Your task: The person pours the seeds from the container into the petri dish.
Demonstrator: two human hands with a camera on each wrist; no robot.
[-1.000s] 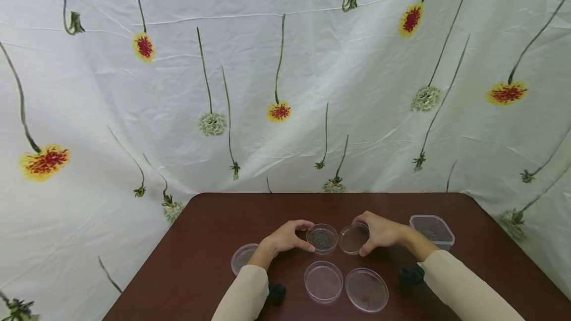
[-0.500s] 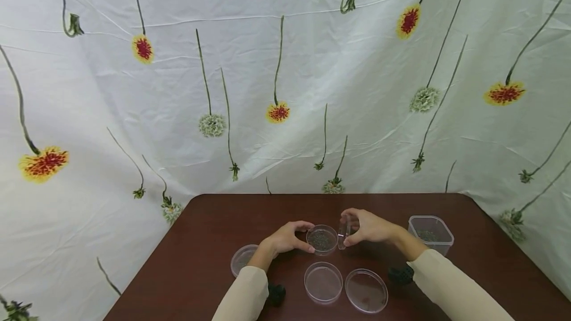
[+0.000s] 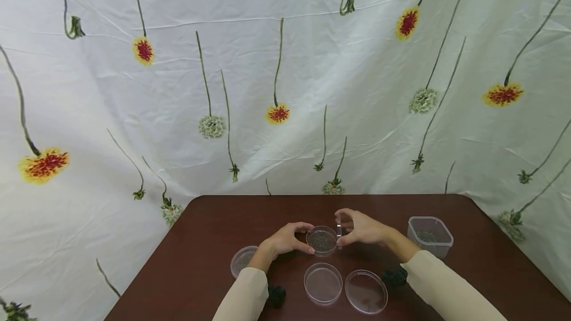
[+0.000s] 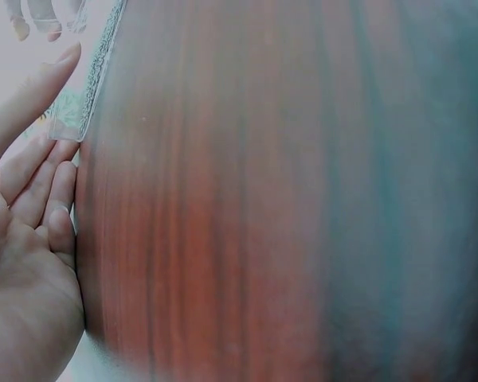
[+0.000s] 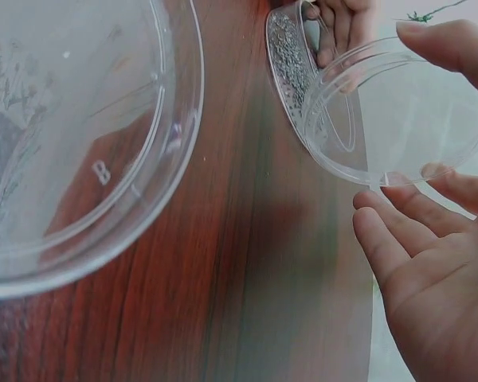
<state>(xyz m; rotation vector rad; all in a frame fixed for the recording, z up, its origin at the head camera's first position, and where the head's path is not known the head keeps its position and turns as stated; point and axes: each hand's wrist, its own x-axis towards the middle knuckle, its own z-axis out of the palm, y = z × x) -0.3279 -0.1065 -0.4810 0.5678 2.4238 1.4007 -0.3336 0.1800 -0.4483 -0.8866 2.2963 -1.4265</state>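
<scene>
My left hand (image 3: pixel 285 238) grips the side of a clear petri dish (image 3: pixel 322 240) with a layer of dark, fine grains in it, thumb at the near side and fingers at the far side. The left wrist view catches only the edge of this dish (image 4: pixel 70 123), between thumb and fingers. Just right of it, my right hand (image 3: pixel 363 228) pinches an empty clear petri dish part (image 3: pixel 339 232) by its rim, stood nearly upright on edge. From the right wrist, that round piece (image 5: pixel 406 119) overlaps the grain-filled dish (image 5: pixel 291 64) and is see-through.
Two clear dish pieces (image 3: pixel 323 284) (image 3: pixel 367 291) lie in front of the hands. Another round dish (image 3: pixel 243 260) is partly behind the left forearm. A clear plastic tub (image 3: pixel 439 250) with dark grains stands at right. A flowered cloth (image 3: pixel 285 78) hangs behind the brown table (image 3: pixel 214 214).
My right hand has moved left and tipped its dish part from nearly flat to upright beside the grain-filled dish. The left hand has stayed in place.
</scene>
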